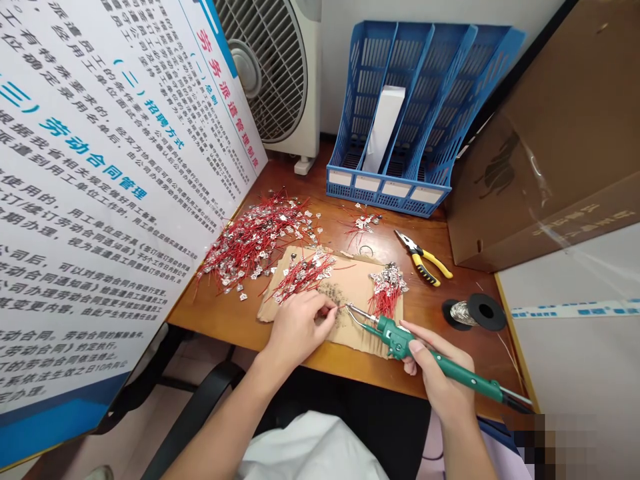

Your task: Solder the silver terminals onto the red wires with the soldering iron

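1. head view: left hand (300,323) lies on the cardboard sheet (357,270), fingers curled, thumb + forefinger pinched on a small piece (334,311); too small to tell what it is.
2. right hand (440,383) is wrapped round the green soldering iron (435,363), held like a pen. the iron's tip pts up-left and sits just beside the left fingertips, over a dark speckled patch of the sheet.
3. cardboard sheet lies flat on the wooden counter (225,313), near its front edge.
4. on the sheet: a bundle of red wires w/ metal tabs (303,270) just above the left hand, and another bundle (387,287) right of the iron tip.
5. big wire pile (255,240) on the counter left of the sheet; a small heap (363,223) further back.
6. yellow-handled pliers (425,257) right of the sheet; solder spool (475,311) near them, close to the counter's rt edge.
7. back: blue file rack (415,100), white fan (273,67). printed board (100,200) leans at left, brown box (550,133) at right.
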Tool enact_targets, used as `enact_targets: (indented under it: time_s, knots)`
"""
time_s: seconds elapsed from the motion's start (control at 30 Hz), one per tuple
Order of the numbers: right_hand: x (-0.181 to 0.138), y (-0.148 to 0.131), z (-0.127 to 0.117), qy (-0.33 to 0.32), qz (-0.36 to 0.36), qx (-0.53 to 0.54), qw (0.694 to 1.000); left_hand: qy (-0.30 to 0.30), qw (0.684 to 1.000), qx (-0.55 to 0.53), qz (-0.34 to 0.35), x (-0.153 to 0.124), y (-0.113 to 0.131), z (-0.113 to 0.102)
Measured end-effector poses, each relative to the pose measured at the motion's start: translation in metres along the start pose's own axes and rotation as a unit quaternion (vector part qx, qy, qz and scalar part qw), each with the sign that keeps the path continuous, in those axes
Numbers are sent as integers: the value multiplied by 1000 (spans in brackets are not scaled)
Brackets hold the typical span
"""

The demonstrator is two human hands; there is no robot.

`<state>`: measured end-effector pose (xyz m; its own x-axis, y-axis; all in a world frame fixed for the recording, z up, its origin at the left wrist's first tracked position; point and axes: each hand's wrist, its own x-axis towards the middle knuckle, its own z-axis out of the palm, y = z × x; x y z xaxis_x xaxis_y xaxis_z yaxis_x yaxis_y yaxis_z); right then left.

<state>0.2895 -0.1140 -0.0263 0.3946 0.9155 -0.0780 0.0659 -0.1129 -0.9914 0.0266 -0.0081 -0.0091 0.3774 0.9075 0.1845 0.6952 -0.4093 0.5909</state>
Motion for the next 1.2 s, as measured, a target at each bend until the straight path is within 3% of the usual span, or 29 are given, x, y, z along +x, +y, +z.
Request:
enact_targets:
  time_s: [0.33, 0.57, 0.87, 1.2]
  knots:
    - [0, -3, 2, 13, 7, -14, 1000, 14, 1000, 5, 4, -2, 0, 4]
    - [-3, -9, 3, 12, -29, -64, 997, 27, 999, 8, 14, -4, -2, 7]
    - [3, -9, 4, 4, 22, 15, 1000, 46, 998, 14, 34, -4, -2, 8]
    - [-1, -11, 1, -7, -4, -46, 999, 67, 996, 15, 61, -5, -5, 11]
